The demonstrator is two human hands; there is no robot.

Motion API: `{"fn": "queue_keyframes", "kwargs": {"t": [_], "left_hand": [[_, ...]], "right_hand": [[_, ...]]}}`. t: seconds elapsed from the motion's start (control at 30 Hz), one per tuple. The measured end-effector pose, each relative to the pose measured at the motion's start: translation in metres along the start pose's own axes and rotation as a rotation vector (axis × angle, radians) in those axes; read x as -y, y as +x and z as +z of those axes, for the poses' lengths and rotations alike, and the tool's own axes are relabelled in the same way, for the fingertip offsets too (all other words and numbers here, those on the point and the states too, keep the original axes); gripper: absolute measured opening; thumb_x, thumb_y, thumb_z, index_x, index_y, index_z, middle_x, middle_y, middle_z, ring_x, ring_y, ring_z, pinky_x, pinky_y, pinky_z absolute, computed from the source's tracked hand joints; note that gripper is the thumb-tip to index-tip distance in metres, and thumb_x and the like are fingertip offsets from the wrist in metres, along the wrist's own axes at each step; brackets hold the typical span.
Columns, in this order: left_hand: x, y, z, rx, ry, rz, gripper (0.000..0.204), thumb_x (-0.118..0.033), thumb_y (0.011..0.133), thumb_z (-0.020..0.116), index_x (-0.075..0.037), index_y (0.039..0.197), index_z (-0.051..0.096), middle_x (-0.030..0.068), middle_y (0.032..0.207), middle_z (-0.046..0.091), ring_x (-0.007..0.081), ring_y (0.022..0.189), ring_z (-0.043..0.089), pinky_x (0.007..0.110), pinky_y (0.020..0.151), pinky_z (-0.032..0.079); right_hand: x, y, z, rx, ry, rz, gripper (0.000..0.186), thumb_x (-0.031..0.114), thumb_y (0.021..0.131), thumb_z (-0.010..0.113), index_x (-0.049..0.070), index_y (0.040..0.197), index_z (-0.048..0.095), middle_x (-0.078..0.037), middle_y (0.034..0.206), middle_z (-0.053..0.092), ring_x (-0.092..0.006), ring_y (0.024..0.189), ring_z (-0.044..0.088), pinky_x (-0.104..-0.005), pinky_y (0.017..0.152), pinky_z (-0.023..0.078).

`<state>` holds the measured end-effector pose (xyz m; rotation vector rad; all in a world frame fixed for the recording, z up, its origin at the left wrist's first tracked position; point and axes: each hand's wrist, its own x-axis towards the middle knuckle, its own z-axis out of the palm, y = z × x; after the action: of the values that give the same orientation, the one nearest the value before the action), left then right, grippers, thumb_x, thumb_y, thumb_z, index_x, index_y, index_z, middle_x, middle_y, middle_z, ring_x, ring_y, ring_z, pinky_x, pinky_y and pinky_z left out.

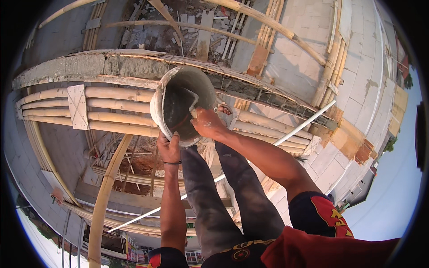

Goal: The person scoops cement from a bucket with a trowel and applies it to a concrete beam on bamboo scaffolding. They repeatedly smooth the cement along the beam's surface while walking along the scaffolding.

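A pale, mortar-stained bucket (202, 81) is tipped with its mouth toward me, beside the concrete beam. My left hand (169, 148) is closed on its near rim, the thumb over the edge. My right hand (208, 123) is wrapped round the handle of a trowel (194, 99) whose bent metal neck shows inside the bucket. The trowel's blade is hard to make out against the dark grey inside. Behind my right hand, the toes of a sandalled foot (224, 109) show near the bucket.
A narrow concrete beam (85, 66) with rough wet-looking mortar runs across, high above the ground. Bundled bamboo poles (120, 105) lie along it under my feet. A white pipe (308, 121) crosses behind my legs. Rubble and boards (205, 33) lie far below; block walls (290, 58) stand around.
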<state>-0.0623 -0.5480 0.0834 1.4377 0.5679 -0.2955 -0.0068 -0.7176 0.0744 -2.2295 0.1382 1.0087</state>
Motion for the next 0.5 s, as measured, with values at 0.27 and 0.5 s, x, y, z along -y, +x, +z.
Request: {"fn": "queue_keyframes", "kwargs": {"t": [0.27,0.5], "left_hand": [[-0.02,0.02,-0.037,-0.002,-0.025,0.071,0.022,-0.006,0.084,0.059,0.002,0.104,0.061,-0.0011,0.086,0.059,0.0068,0.077,0.05,0.023,0.07,0.042],[-0.025,0.017,-0.031,0.018,0.088,0.072,0.018,-0.006,0.086,0.06,0.001,0.102,0.062,-0.003,0.082,0.057,0.0053,0.073,0.047,0.022,0.065,0.04]], "right_hand": [[-0.021,-0.009,-0.029,0.092,-0.576,-0.515,0.048,0.011,0.081,0.056,-0.001,0.128,0.052,-0.02,0.083,0.064,-0.0347,0.069,0.068,-0.044,0.056,0.054],[-0.012,-0.012,-0.054,0.121,-0.675,-0.326,0.044,0.011,0.085,0.051,-0.003,0.128,0.051,-0.017,0.077,0.064,-0.0305,0.068,0.068,-0.0402,0.053,0.053]]}}
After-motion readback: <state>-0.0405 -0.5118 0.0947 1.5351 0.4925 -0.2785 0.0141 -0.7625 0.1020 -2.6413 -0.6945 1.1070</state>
